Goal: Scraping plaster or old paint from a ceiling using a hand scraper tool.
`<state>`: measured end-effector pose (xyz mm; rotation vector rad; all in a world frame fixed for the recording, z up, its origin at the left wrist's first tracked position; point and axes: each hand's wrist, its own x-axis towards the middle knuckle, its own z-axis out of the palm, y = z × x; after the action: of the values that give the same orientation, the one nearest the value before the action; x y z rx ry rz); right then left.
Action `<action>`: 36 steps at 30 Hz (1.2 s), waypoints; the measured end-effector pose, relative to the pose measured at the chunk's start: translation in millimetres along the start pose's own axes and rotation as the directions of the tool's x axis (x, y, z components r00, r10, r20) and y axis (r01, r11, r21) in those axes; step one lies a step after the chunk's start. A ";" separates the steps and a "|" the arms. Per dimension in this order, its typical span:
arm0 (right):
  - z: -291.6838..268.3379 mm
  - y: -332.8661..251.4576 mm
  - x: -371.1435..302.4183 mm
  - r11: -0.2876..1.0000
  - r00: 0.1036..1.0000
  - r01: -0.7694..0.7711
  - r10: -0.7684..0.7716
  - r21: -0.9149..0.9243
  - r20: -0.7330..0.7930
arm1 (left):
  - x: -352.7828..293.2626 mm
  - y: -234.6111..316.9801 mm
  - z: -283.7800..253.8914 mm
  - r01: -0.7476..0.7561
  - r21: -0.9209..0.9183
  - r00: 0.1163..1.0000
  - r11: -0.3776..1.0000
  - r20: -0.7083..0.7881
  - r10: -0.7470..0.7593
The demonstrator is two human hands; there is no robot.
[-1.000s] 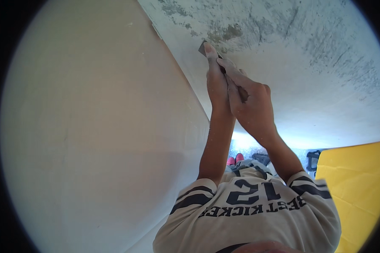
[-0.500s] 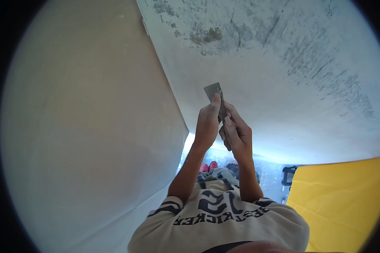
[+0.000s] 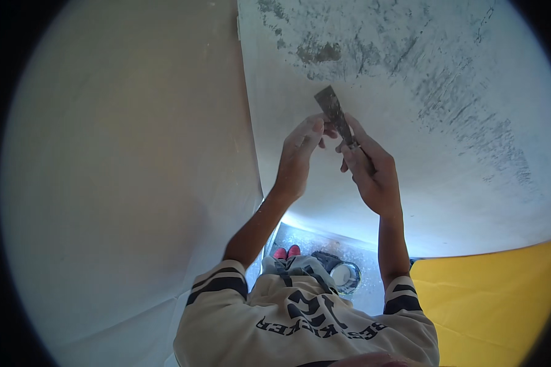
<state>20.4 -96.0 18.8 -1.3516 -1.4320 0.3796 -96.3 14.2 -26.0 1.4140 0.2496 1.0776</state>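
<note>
My right hand [image 3: 373, 168] is closed round the handle of a putty knife [image 3: 333, 105], its flat dark blade pointing up and away and flecked with pale residue. Beside the blade is my left hand [image 3: 300, 150], its thumb and loosely bent fingers apart. Some left fingertips sit near or behind the blade's edge; whether they touch it I cannot tell. Both hands are in front of a pale wall [image 3: 312, 165] with dark rough patches [image 3: 434, 79] over its upper part.
A plain beige wall [image 3: 134, 153] meets the patchy one at a corner on the left. Below, a round bucket [image 3: 345, 276] stands on the speckled floor near red shoes [image 3: 287, 252]. At the lower right is a yellow sheet [image 3: 490, 300].
Both hands have risen with the putty knife. My left hand has come off the blade and moved apart from my right hand. The bucket has come into sight.
</note>
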 end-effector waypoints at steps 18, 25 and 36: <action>-21.7 61.4 -21.8 0.864 0.961 -0.200 0.264 0.461 -0.078 | 35.4 -47.3 71.2 0.061 -0.333 0.949 0.941 -0.274 -0.159; 12.2 69.0 -7.2 0.899 0.920 0.002 0.169 0.437 -0.353 | 23.4 -28.3 89.2 0.125 -0.360 0.950 0.925 -0.225 -0.216; 17.8 83.6 1.0 0.972 0.903 0.043 0.061 0.230 -0.425 | 41.0 -51.2 80.1 0.271 -0.354 0.938 0.895 -0.113 -0.328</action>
<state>48.7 -62.3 -54.5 -1.1598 -0.9795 0.2270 5.9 0.6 -34.9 0.9432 0.3774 0.9312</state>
